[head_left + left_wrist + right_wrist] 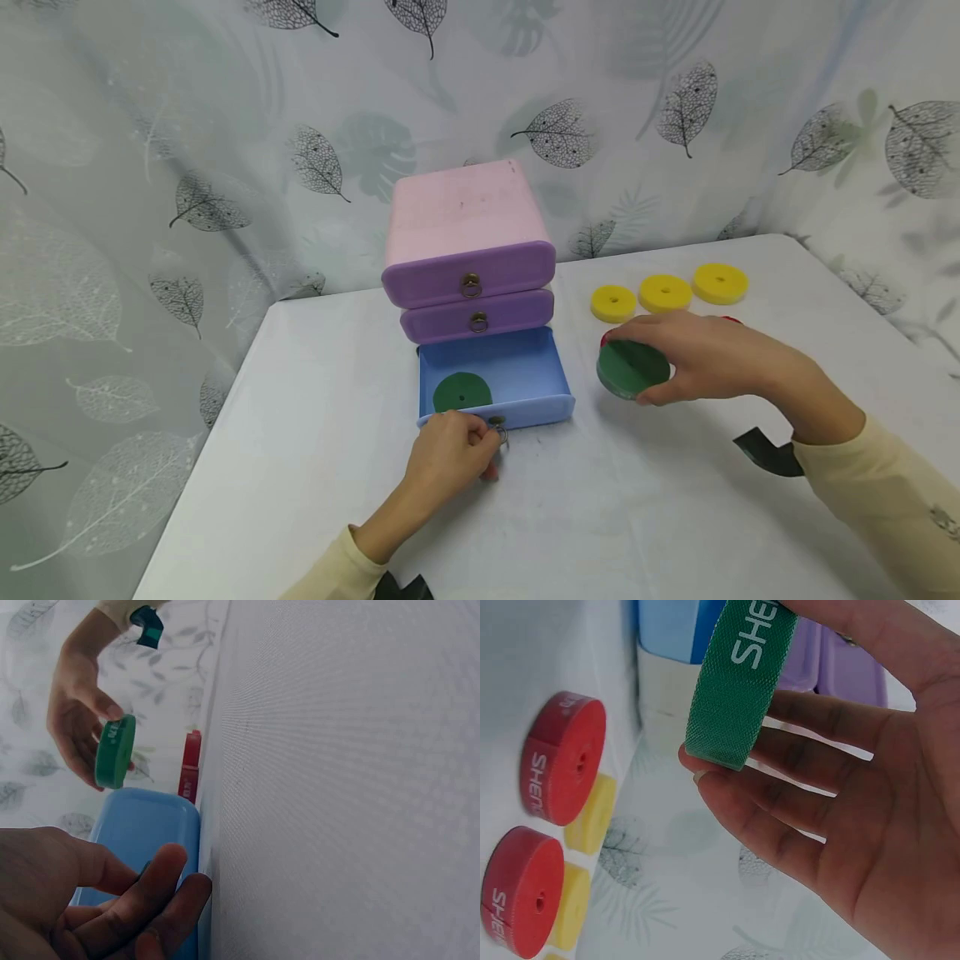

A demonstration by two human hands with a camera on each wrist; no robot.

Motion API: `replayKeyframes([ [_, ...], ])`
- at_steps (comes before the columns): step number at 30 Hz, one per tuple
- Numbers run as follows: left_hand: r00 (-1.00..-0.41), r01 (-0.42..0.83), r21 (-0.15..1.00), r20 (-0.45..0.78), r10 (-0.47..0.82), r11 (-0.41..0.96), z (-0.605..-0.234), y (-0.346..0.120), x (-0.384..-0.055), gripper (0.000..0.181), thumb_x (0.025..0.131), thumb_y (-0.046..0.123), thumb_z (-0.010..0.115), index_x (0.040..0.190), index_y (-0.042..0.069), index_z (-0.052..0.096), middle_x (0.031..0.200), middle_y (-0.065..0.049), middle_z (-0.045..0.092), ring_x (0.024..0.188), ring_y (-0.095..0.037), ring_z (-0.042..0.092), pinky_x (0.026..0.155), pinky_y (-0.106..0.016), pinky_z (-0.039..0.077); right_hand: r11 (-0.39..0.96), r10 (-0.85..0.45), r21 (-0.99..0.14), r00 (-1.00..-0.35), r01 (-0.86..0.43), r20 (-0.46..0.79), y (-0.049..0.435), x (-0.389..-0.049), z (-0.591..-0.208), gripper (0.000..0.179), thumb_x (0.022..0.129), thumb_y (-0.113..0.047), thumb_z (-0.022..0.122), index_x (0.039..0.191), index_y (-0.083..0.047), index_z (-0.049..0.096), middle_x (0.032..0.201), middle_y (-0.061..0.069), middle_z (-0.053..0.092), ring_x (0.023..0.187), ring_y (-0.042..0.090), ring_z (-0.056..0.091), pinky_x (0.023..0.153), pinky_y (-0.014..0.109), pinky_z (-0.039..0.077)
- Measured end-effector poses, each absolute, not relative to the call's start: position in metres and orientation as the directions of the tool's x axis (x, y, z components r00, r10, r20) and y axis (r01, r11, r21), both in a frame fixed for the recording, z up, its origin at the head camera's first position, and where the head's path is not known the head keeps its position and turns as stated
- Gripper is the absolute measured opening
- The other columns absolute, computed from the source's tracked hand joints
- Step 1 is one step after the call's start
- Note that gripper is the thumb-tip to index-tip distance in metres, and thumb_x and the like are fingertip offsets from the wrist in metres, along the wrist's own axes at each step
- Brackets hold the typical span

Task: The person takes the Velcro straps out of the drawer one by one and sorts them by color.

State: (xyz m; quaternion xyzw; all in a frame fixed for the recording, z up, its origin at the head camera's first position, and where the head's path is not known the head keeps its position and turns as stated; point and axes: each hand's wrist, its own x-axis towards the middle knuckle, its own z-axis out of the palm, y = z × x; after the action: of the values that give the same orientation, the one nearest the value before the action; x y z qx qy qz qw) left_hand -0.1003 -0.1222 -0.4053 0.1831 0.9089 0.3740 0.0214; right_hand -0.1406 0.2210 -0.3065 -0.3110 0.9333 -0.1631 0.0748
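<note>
My right hand [705, 354] grips a green roll of strap tape [632, 367] by its edges, raised above the table to the right of the drawers. White lettering shows on the roll's side in the right wrist view. My left hand [450, 454] pinches the metal ring pull [501, 432] of the blue drawer [525, 367], which stands pulled out at the bottom of the unit. Inside that drawer, at its front left, lies another green roll [462, 392]. In the left wrist view, fingers mostly hide the ring.
Above the blue drawer are two purple-fronted drawers [468, 273] under a pink top, both pushed in. Three yellow rolls [665, 293] lie to the right. Two red rolls [562, 757] lie near them, mostly hidden by my right hand in the head view. A leaf-patterned curtain hangs behind.
</note>
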Motion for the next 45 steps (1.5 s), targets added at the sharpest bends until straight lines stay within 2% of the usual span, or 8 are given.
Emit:
replayKeyframes([
  [4, -0.931, 0.319, 0.691, 0.098, 0.352, 0.649, -0.405, -0.123, -0.1, 0.031, 0.09, 0.008, 0.062, 0.06, 0.015, 0.066, 0.05, 0.013, 0.061, 0.038, -0.002, 0.044, 0.04, -0.021, 0.023, 0.724, -0.631, -0.388, -0.775, -0.571, -0.038, 0.223, -0.143, -0.314, 0.062, 0.082, -0.031, 0.09, 0.135, -0.016, 0.063, 0.115, -0.011, 0.064, 0.104, 0.014, 0.059, 0.084, 0.038, 0.054],
  [8, -0.927, 0.33, 0.691, 0.107, 0.36, 0.643, -0.405, -0.123, -0.1, 0.031, 0.091, 0.007, 0.063, 0.061, 0.014, 0.066, 0.05, 0.012, 0.061, 0.039, -0.002, 0.045, 0.04, -0.021, 0.023, 0.749, -0.597, -0.426, -0.796, -0.508, -0.101, 0.223, -0.144, -0.319, 0.065, 0.08, -0.031, 0.092, 0.134, -0.01, 0.063, 0.119, -0.005, 0.066, 0.107, 0.021, 0.06, 0.083, 0.04, 0.057],
  [16, -0.932, 0.316, 0.685, 0.094, 0.351, 0.656, -0.405, -0.123, -0.1, 0.031, 0.091, 0.008, 0.062, 0.061, 0.015, 0.067, 0.05, 0.013, 0.061, 0.04, -0.004, 0.048, 0.041, -0.022, 0.025, 0.792, -0.542, -0.418, -0.827, -0.445, -0.147, 0.226, -0.14, -0.331, 0.073, 0.074, -0.032, 0.095, 0.136, -0.013, 0.061, 0.123, -0.001, 0.065, 0.111, 0.026, 0.058, 0.08, 0.045, 0.059],
  [33, -0.928, 0.328, 0.678, 0.101, 0.358, 0.658, -0.404, -0.123, -0.1, 0.032, 0.091, 0.008, 0.062, 0.061, 0.016, 0.066, 0.049, 0.013, 0.06, 0.038, -0.004, 0.046, 0.04, -0.022, 0.023, 0.814, -0.523, -0.401, -0.83, -0.42, -0.193, 0.226, -0.141, -0.355, 0.084, 0.067, -0.038, 0.099, 0.135, -0.01, 0.06, 0.124, 0.006, 0.061, 0.112, 0.029, 0.057, 0.074, 0.042, 0.06],
  [45, -0.928, 0.33, 0.673, 0.103, 0.358, 0.662, -0.404, -0.123, -0.1, 0.031, 0.091, 0.008, 0.062, 0.061, 0.015, 0.066, 0.049, 0.014, 0.06, 0.039, -0.004, 0.046, 0.041, -0.022, 0.023, 0.816, -0.509, -0.416, -0.84, -0.4, -0.19, 0.228, -0.14, -0.369, 0.087, 0.066, -0.043, 0.098, 0.135, -0.005, 0.06, 0.126, 0.009, 0.061, 0.112, 0.03, 0.058, 0.076, 0.041, 0.06],
])
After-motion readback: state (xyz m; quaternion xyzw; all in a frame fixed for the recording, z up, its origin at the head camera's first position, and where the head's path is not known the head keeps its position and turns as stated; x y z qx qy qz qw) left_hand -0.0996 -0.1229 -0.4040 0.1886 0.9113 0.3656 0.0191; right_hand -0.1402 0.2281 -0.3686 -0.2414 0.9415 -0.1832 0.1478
